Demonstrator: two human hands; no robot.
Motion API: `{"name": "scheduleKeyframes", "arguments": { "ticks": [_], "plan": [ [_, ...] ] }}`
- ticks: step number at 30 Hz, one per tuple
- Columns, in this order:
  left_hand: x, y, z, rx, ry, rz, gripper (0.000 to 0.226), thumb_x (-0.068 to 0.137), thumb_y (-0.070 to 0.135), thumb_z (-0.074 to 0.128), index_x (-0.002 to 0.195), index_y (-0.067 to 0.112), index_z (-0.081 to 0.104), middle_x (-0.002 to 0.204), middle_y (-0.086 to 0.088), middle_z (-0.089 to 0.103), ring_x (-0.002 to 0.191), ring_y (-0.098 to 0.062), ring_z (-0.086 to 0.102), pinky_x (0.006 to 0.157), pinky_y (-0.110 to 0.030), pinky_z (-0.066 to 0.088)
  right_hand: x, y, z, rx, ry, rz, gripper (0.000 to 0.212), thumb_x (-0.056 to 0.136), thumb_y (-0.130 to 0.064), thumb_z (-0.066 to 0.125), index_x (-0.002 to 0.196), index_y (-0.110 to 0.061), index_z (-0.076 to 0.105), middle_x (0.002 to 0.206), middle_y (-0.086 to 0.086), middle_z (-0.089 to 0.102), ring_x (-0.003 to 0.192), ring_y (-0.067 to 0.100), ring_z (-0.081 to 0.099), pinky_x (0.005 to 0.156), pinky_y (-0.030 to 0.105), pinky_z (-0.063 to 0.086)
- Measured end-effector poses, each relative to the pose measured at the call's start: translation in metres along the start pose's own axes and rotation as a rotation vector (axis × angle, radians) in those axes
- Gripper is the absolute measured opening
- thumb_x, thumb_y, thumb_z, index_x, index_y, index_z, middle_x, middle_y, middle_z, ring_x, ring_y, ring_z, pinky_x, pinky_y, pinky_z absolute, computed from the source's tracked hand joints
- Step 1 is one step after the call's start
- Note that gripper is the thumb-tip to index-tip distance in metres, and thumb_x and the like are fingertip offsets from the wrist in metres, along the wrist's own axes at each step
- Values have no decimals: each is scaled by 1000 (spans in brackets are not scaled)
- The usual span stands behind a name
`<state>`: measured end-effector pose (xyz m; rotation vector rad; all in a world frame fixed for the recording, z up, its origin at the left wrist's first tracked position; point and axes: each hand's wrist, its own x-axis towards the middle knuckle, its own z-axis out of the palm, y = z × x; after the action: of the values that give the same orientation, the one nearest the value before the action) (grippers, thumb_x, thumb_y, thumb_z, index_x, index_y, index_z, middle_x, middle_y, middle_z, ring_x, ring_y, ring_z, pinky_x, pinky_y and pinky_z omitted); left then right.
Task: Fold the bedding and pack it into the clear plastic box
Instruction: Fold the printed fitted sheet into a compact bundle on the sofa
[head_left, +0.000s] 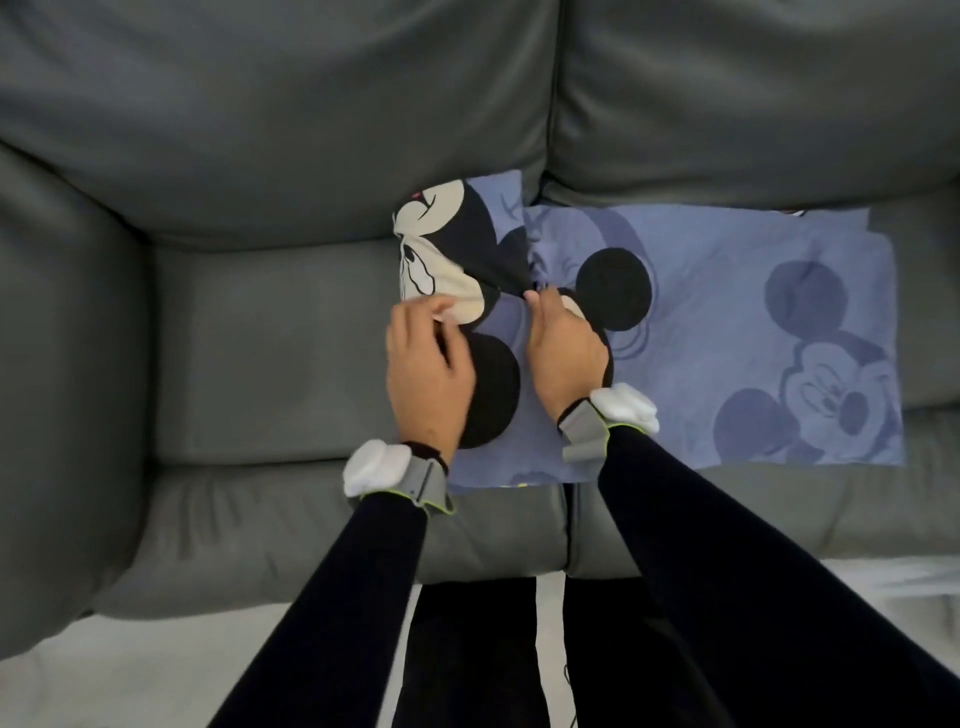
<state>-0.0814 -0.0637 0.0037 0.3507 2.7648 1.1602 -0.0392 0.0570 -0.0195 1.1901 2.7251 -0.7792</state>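
- The bedding (727, 322) lies flat on the sofa seat (270, 353), long axis running left to right — most of it stretches away to the right.
- Left hand (426, 364) pinches the raised left flap's edge; right hand (563, 343) grips the same flap alongside.
- Likely next: carry it rightward — the clear box isn't in view.

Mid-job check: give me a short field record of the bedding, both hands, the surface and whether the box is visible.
bedding: blue cartoon-mouse print cotton bedding, lying flat on the seat, left part lifted into a fold
left hand: left hand pinching the raised cream-and-black printed flap
right hand: right hand pinching the fabric at the fold line
surface: grey leather sofa
clear plastic box: not in view
wrists: grey strap with white marker on each
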Motion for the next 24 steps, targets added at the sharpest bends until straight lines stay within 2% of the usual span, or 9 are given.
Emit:
{"name": "scheduleKeyframes", "arguments": {
  "ticks": [2, 5, 7, 9, 11, 13, 16, 18, 24],
  "plan": [
    [23, -12, 4, 74, -13, 103, 21, 96, 15, 48, 112, 10, 60, 119, -6, 57, 110, -22, 53, 94, -24, 40, 1, 9, 0, 13, 21, -51, 38, 103, -34, 31, 119, -7, 52, 92, 18, 67, 85, 38, 65, 61, 36, 41],
    [54, -14, 27, 248, -315, 390, 34, 96, 27, 45, 128, 20, 56, 140, -3, 47, 139, -27, 31, 115, -51, 23, 10, 36, -6, 65, -25, 63, 38, 104, -35, 27, 115, -5, 47, 88, 21, 65, 83, 40, 62, 62, 34, 34],
    [71, -3, 45, 456, -523, 536, 43, 93, 46, 44, 135, 38, 47, 154, 4, 29, 146, -28, 11, 111, -66, 11, 15, 51, -7, 67, -76, 180, 37, 103, -37, 25, 112, -8, 45, 95, 19, 64, 89, 38, 60, 66, 34, 34],
    [95, 16, 65, 627, -708, 485, 56, 86, 64, 41, 140, 51, 30, 159, 11, 8, 146, -30, 5, 105, -71, 14, 10, 60, -8, 145, 54, 214, 32, 102, -36, 31, 112, -12, 50, 107, 13, 62, 96, 35, 58, 72, 35, 40],
    [123, 33, 80, 737, -812, 360, 71, 82, 74, 36, 145, 49, 12, 158, 11, 13, 142, -34, 13, 102, -67, 21, -13, 53, -9, 135, 238, 197, 27, 98, -35, 40, 108, -15, 55, 111, 6, 59, 98, 30, 56, 79, 40, 43],
    [151, 47, 90, 812, -837, 334, 72, 83, 73, 36, 145, 38, 24, 149, 2, 37, 136, -32, 28, 103, -59, 23, -47, 41, -9, 117, 328, 212, 31, 94, -40, 44, 105, -14, 56, 116, 7, 57, 101, 30, 54, 85, 43, 40],
    [178, 64, 92, 639, -867, 428, 39, 88, 49, 56, 113, 21, 65, 117, -5, 65, 115, -28, 53, 98, -39, 34, -91, 30, 5, 96, 244, 117, 37, 92, -47, 45, 107, -15, 55, 134, 11, 51, 125, 33, 47, 108, 54, 29],
    [189, 71, 95, 453, -890, 426, 29, 87, 36, 64, 100, 12, 71, 104, -9, 68, 100, -25, 61, 86, -30, 42, -103, 34, 22, 56, 175, -5, 34, 94, -46, 42, 112, -20, 56, 145, 10, 45, 139, 32, 34, 114, 61, 14],
    [185, 55, 120, 386, -667, 401, 29, 90, 34, 58, 97, 8, 70, 106, -14, 64, 98, -30, 59, 82, -31, 41, -115, 64, 51, -79, 24, -95, 34, 98, -35, 40, 125, -26, 57, 154, -2, 34, 146, 23, 25, 114, 57, 21]
  ]
}}
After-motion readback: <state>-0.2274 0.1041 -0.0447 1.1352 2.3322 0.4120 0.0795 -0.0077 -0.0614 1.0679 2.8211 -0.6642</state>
